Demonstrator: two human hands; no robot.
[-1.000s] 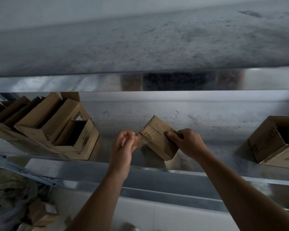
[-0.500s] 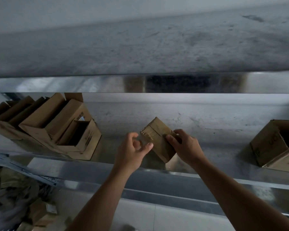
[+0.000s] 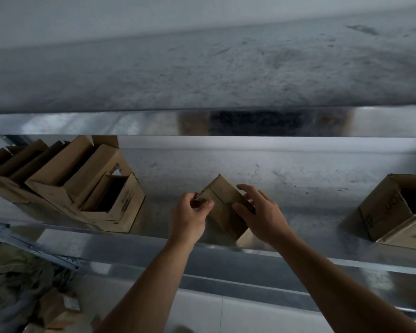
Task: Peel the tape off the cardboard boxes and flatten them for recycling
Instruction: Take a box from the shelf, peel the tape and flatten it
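Only the head view to go on here. The small box sits tilted on the metal tabletop, close to its front edge, with a hand on each side.

The left hand is at the box's upper left corner, with its fingers curled in and pinching the edge there. Whether there's actually a tape end between them is too small to tell. The right hand is on the box's right side with fingers spread, thumb against the cardboard and the index lifted clear.

So I'd say we're mid tape-peel on this one and it's not flattened yet. The next move probably needs a firm nip on a loose tape end and a pull away from the box, with the right hand clamping down so the box doesn't slide.

A second ago the left hand was pulling a strip off that corner. Half a second ago it was open. Now it's back pinching, and the right hand's wrap has loosened.

Left of the box there's a stack of boxes, and far to its right an open box.
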